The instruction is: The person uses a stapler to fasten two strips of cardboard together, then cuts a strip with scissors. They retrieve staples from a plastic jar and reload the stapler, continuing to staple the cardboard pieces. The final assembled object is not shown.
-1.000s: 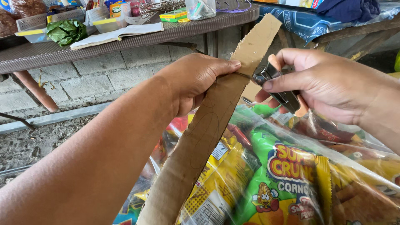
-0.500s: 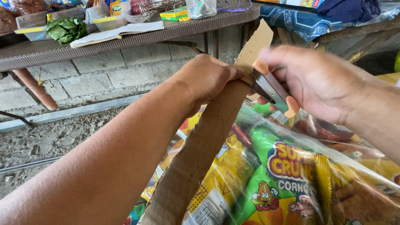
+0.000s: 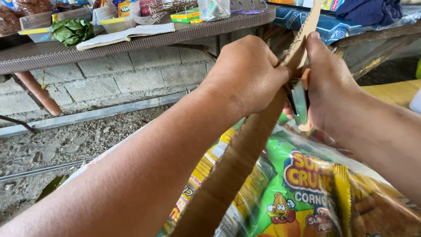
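— What do we have in our hands?

— Our left hand is closed around a long strip of brown cardboard, fingers curled together and clamped on it near its upper part. The strip runs slantwise from the bottom of the view up past both hands. Our right hand grips a small grey stapler, fingers wrapped tight about it, and the stapler sits right against the edge of the cardboard.

— And what lies under the strip?

— One large clear plastic bag, and in it packets of corn snacks. We can make out a green one and at least two yellow ones; the rest are too crumpled or hidden to count. The cardboard lies across the mouth of the bag, touching it.

— Containers further off?

— On the brown table behind the hands we count two clear plastic tubs with yellow rims, what they hold being hard to tell, and one clear cup with small bits inside. Beside the tubs lie one bunch of green leaves, one open notebook and one small green and yellow box. Below the table stands a wall of grey blocks.
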